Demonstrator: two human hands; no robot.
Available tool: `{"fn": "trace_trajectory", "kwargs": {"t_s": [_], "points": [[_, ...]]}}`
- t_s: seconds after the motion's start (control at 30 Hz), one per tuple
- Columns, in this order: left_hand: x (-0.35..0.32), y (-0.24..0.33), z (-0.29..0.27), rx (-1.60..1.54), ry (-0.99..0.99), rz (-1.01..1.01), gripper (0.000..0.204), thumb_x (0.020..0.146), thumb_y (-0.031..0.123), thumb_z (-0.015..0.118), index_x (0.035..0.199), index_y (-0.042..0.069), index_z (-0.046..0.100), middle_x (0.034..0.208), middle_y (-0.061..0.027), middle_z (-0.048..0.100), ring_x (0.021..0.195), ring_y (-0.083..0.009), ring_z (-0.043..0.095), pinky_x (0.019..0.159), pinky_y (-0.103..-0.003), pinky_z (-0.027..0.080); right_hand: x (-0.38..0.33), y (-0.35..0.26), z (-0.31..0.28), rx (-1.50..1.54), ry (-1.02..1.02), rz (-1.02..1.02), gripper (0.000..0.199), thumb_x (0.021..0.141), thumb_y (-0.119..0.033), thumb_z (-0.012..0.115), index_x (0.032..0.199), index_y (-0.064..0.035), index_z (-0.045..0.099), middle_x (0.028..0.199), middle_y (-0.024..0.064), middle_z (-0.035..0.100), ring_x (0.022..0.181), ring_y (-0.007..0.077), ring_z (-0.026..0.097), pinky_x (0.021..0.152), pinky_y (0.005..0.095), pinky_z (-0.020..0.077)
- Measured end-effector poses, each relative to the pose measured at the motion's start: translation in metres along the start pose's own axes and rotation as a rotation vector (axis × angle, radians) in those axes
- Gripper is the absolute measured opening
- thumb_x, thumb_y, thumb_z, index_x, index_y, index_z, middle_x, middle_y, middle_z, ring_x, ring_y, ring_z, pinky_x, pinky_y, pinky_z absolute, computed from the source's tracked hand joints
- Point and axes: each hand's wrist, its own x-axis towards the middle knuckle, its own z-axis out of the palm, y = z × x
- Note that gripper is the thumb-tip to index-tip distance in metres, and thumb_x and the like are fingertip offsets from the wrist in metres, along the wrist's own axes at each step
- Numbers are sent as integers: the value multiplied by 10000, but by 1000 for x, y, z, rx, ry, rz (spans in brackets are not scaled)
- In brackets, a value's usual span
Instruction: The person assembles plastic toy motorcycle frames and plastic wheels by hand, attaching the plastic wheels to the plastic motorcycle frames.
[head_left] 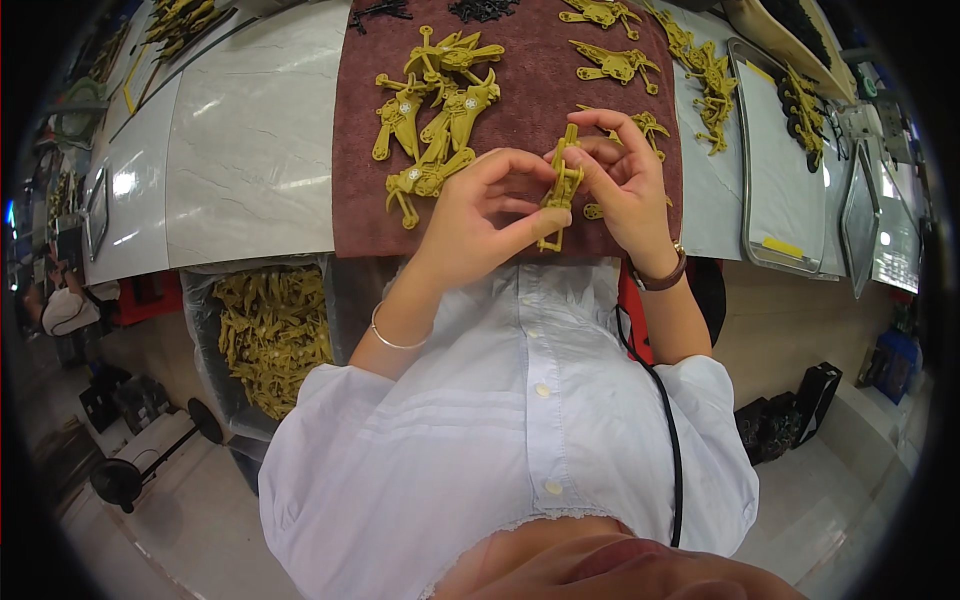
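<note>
Both hands meet over the near part of a dark red cloth (365, 225), closed on one olive-yellow plastic toy motorcycle body (562, 188), which stands roughly upright between them. My left hand (482, 212) pinches its lower part between thumb and fingers. Higher up, my right hand (622, 180) grips it with the thumb against its side and the index finger curled over the top. Left of my hands lies a loose group of similar bodies (440, 115), some with a white star. More of them (615, 65) lie in a column at the right, partly hidden behind my right hand.
Small black parts (483, 10) lie at the cloth's far edge. Further right, olive pieces (712, 95) rest on the grey table beside a metal tray (785, 205) holding pieces with black wheels. A plastic-lined bin (270, 335) full of olive parts stands below the table's left front edge.
</note>
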Motion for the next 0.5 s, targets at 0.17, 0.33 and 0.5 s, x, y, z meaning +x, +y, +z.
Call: {"fn": "trace_trajectory", "kwargs": {"t_s": [0.17, 0.33, 0.5], "points": [[2, -19, 4, -174, 43, 47, 240, 864, 35, 677, 1077, -25, 585, 1154, -83, 558, 958, -146, 636, 799, -260, 549, -6, 4, 2, 0, 44, 22, 352, 936, -76, 580, 1249, -18, 428, 990, 101, 663, 905, 105, 640, 745, 238, 516], [6, -22, 1, -311, 210, -51, 248, 905, 87, 650, 1110, -24, 565, 1153, -70, 559, 937, -137, 646, 726, -242, 560, -19, 0, -12, -283, -63, -285, 259, 853, -36, 602, 1104, -16, 541, 1142, 178, 616, 1056, 239, 619, 818, 300, 517], [7, -19, 3, -230, 213, -97, 200, 929, 101, 621, 1082, -16, 566, 1068, -58, 615, 929, -120, 645, 713, -232, 552, -38, 8, -5, -912, -200, -570, 255, 686, -41, 686, 930, -34, 610, 1331, 245, 496, 1132, 381, 564, 860, 379, 514]]}}
